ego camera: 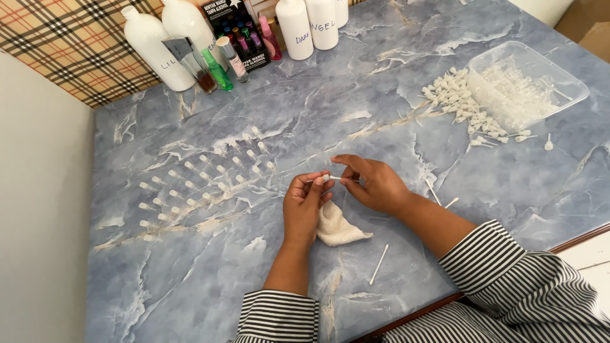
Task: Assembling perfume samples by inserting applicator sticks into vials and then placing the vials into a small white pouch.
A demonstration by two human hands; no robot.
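My left hand (306, 202) and my right hand (375, 184) meet over the middle of the blue marble table (254, 286). Between their fingertips they pinch a small white spray-pump piece with a thin tube (326, 178). Under my left wrist lies a crumpled white cloth (337, 227). To the left, several small clear vials (203, 181) stand upright in slanted rows. Both sleeves are black-and-white striped.
A clear plastic tray (559, 73) of white pump pieces sits at the far right, with a pile of them (454, 95) spilled beside it. White bottles (152, 47) and small coloured bottles (219, 67) stand at the back. Loose thin white tubes (379, 263) lie near my right arm.
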